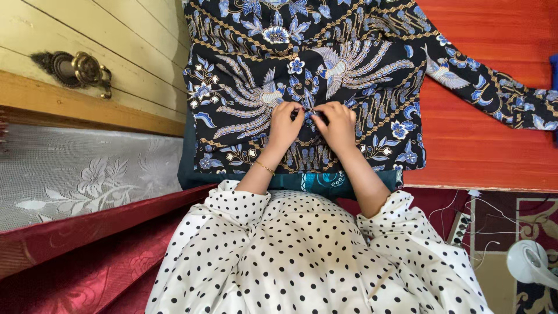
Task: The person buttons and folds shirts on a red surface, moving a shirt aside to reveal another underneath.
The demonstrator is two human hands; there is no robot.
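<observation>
A black shirt (325, 64) with a blue, white and gold bird-and-flower print lies spread flat on a red-orange surface (476, 134), one sleeve (494, 87) stretched to the right. My left hand (285, 125) and my right hand (336, 125) meet at the shirt's middle front, near its lower hem. Fingertips of both hands pinch the fabric edges together at one small spot; a button there cannot be made out. A thin gold bracelet (265, 168) circles my left wrist. My white, black-dotted sleeves (302, 250) fill the lower view.
A cream wooden panel with a brass drawer handle (78, 70) stands at the upper left. Below it lie white lace cloth (81, 180) and dark red fabric (87, 256). A power strip (460, 228), white cords and a white fan (532, 263) sit at the lower right.
</observation>
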